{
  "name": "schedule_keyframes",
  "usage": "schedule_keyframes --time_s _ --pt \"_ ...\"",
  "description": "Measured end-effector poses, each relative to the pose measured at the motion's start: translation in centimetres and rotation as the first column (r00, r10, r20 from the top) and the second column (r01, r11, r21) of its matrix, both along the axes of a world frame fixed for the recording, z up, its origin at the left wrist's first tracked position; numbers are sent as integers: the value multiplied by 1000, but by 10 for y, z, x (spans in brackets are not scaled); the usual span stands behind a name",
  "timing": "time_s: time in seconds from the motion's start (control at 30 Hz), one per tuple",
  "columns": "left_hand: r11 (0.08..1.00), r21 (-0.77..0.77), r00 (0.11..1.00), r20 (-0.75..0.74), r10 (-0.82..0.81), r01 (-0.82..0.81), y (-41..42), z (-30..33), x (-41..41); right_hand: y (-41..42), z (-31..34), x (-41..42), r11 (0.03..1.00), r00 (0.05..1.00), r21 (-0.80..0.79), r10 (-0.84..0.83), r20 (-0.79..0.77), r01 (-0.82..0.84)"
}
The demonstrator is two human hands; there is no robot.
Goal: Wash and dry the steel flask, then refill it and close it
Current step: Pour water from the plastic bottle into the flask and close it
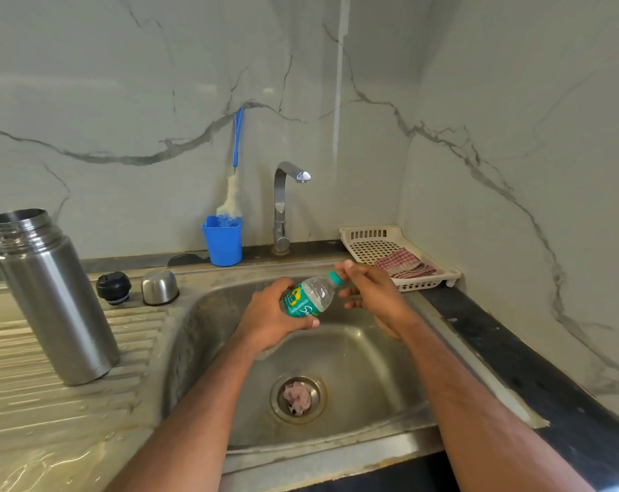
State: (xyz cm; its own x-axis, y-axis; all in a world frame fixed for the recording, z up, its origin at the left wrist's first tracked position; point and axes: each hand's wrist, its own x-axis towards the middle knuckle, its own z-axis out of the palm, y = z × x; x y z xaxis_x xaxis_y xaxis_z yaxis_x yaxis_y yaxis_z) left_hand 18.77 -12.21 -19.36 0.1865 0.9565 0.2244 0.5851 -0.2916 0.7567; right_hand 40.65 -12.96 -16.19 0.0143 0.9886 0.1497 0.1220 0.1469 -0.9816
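1. Head view, hands: my left hand [276, 314] gripped the body of a plastic water bottle [310, 296], its fingers wrapped around the green label; my right hand [366, 291] pinched the teal cap [335, 277] between thumb and fingertips. The bottle was held tilted over the sink [354, 367].
2. Head view, task items: the steel flask [50, 296] stood upright and open on the wet draining board [52, 403] at left, well apart from the hands. Its black stopper [113, 287] and steel cup lid [159, 286] lay just behind it, beside each other.
3. Head view, risks as I judged them: with the bottle tilted, water could spill into the sink once the cap came off; the flask might slide on the wet ribbed board if nudged while filling.
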Motion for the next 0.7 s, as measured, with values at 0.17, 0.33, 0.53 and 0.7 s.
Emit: schedule_keyframes --time_s 0.17,0.33,0.53,0.7 --pt "929 -312 956 269 -114 198 -8 9 -4 -6 3 5 970 945 -59 214 -246 -236" --pt "856 -426 908 404 -110 294 -18 18 -8 -7 3 2 963 933 -88 220 -284 -253" --pt "971 -193 976 191 -106 143 -6 9 -5 -3 0 -6 989 966 -73 107 -234 -127" --pt "973 218 975 -193 112 -68 -6 13 7 5 -5 -14 992 981 -114 -69 -181 49"
